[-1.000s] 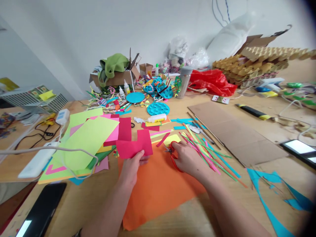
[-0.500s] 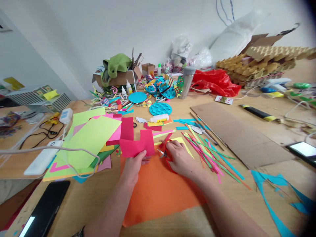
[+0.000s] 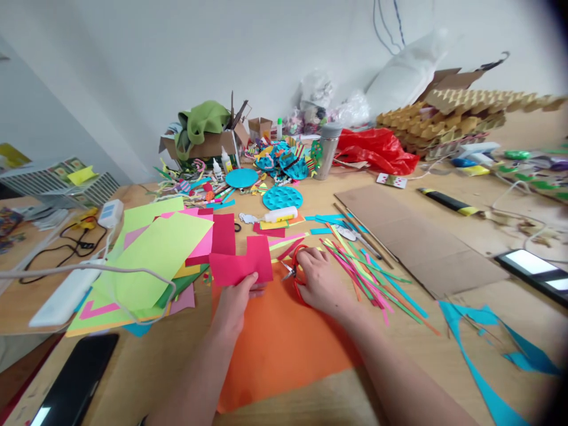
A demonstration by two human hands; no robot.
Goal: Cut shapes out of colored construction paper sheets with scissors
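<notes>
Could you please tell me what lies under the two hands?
The orange sheet lies on the table beneath the left hand, holding red paper, and the right hand with red scissors. Anything under the sheet is hidden.

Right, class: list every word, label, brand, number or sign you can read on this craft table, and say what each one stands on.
No text here can be read.
glue bottle: label too blurred to read.
small card: red marks, too small to read.
phone screen: lit, washed out, nothing legible.
red paper in the left hand and scissors in the right hand: no print visible.
</notes>
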